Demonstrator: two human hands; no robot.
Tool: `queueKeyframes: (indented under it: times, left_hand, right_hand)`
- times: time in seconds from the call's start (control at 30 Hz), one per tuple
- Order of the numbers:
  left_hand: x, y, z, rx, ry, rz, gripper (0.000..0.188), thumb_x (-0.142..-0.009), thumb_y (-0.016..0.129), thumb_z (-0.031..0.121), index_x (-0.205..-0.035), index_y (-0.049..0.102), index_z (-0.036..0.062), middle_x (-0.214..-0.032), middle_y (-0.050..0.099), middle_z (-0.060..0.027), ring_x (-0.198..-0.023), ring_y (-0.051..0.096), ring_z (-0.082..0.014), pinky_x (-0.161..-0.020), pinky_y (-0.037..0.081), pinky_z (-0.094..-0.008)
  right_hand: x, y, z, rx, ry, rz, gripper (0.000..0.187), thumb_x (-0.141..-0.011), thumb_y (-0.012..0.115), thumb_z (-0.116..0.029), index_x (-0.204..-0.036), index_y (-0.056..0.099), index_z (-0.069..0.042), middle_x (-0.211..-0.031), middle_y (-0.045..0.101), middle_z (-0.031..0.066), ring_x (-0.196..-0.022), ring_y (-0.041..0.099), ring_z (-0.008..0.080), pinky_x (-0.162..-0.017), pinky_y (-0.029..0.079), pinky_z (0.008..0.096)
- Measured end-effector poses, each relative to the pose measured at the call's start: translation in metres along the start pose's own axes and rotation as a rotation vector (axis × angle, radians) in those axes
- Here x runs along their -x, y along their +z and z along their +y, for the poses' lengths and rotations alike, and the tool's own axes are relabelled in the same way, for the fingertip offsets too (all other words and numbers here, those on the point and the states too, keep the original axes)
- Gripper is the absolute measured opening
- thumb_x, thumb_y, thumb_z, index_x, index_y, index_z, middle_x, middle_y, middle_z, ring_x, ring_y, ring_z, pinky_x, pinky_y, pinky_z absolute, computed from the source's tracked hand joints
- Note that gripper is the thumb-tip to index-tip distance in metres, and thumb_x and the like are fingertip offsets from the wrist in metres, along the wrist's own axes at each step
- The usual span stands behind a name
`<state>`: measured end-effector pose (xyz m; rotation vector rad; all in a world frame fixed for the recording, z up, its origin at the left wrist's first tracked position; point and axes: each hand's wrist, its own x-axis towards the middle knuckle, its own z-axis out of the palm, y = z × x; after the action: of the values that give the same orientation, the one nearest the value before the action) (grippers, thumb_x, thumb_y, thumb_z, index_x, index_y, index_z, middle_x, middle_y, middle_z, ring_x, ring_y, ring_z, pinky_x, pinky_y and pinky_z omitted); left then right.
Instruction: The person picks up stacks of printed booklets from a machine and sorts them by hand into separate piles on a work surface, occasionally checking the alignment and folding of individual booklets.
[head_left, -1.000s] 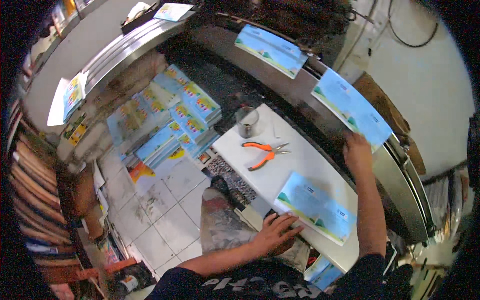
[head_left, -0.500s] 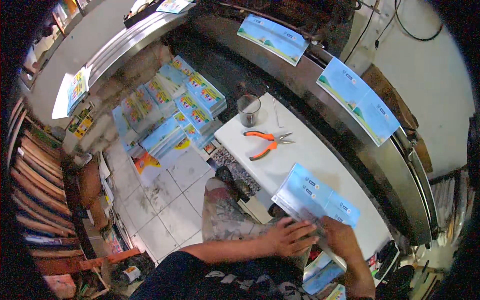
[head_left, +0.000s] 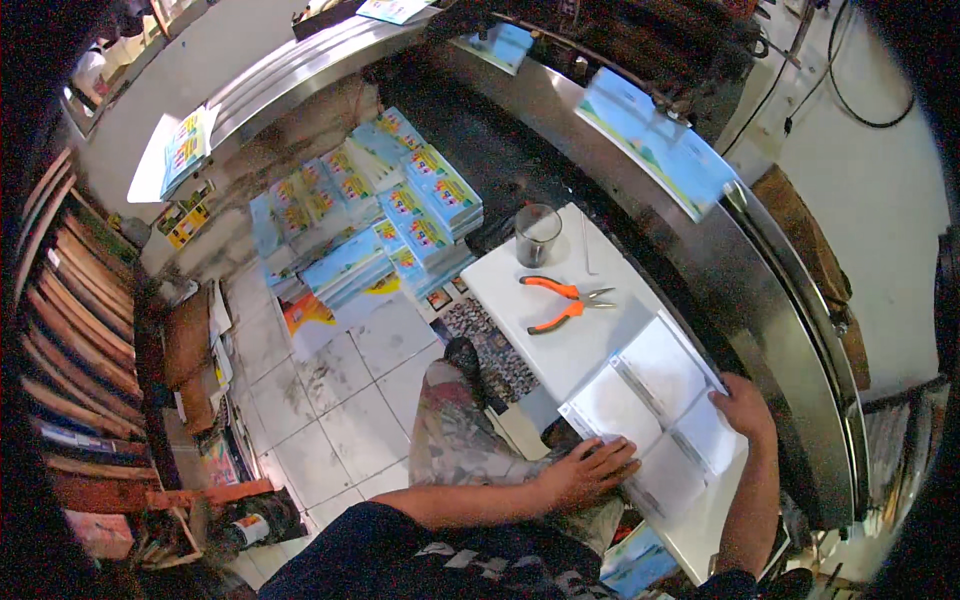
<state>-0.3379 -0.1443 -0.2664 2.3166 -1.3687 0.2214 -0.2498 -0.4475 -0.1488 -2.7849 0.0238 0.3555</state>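
Note:
An open booklet (head_left: 662, 435) with white, sparsely printed pages lies spread on the white table (head_left: 515, 305). My left hand (head_left: 590, 474) rests on its near edge, fingers stretched out flat on the paper. At the far right edge, my right hand (head_left: 745, 405) grips the booklet, thumb on top and the other fingers mostly hidden. Orange-handled long-nose pliers (head_left: 566, 304) lie with spread handles on the table beyond the booklet. Farther off stands a clear glass (head_left: 538, 238) with something dark in it, beside a thin bent metal rod (head_left: 587, 246).
A curved metal conveyor (head_left: 760, 260) runs behind the table, carrying light-blue printed sheets (head_left: 655, 135). Stacks of blue booklets (head_left: 410, 215) stand on the floor at the far left. Nearer left is a rack of brown boards (head_left: 85, 350). More blue prints (head_left: 640, 562) lie below the table.
The blue printed side has given way to white open pages. My hands, together before, are now apart, the right at the far edge. Sheets on the conveyor have shifted left.

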Motion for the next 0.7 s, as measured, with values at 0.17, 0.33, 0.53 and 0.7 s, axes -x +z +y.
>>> queueKeyframes:
  times: [0.17,0.33,0.53,0.7]
  left_hand:
    - [0.002,0.005,0.004,0.017,-0.029,0.015,0.058,-0.085,0.044,0.028,-0.140,0.038,0.0117,-0.148,0.033,-0.0102,-0.135,0.033,-0.0250,-0.109,0.025,-0.0440]
    - [-0.001,0.013,0.005,0.064,-0.056,0.083,0.054,-0.085,0.045,0.027,-0.137,0.040,0.0118,-0.147,0.035,-0.0100,-0.135,0.033,-0.0247,-0.108,0.025,-0.0443]
    - [0.002,0.006,0.007,0.126,-0.015,0.225,0.055,-0.084,0.050,0.024,-0.138,0.041,0.0189,-0.146,0.037,-0.0091,-0.132,0.039,-0.0225,-0.102,0.029,-0.0426]
    - [0.012,-0.006,0.002,0.081,0.007,0.275,0.060,-0.081,0.055,0.026,-0.139,0.040,0.0216,-0.146,0.037,-0.0093,-0.130,0.041,-0.0226,-0.101,0.029,-0.0424]
  right_hand:
    - [0.010,-0.018,-0.020,-0.120,0.106,-0.114,0.039,-0.082,0.065,-0.022,-0.114,0.061,-0.001,-0.113,0.062,0.0225,-0.106,0.058,0.0390,-0.094,0.044,0.0421]
    - [0.021,-0.034,-0.044,-0.043,0.196,-0.102,0.041,-0.081,0.065,-0.021,-0.115,0.060,0.000,-0.109,0.063,0.0234,-0.103,0.061,0.0369,-0.091,0.047,0.0414]
    - [0.053,-0.086,-0.006,0.108,0.323,0.339,0.035,-0.088,0.060,-0.024,-0.114,0.061,0.000,-0.095,0.065,0.0183,-0.088,0.062,0.0288,-0.080,0.049,0.0369]
    - [0.020,-0.178,-0.048,0.524,-0.064,1.199,0.035,-0.093,0.046,-0.006,-0.128,0.054,-0.008,-0.124,0.058,0.0135,-0.111,0.057,0.0274,-0.094,0.045,0.0340]
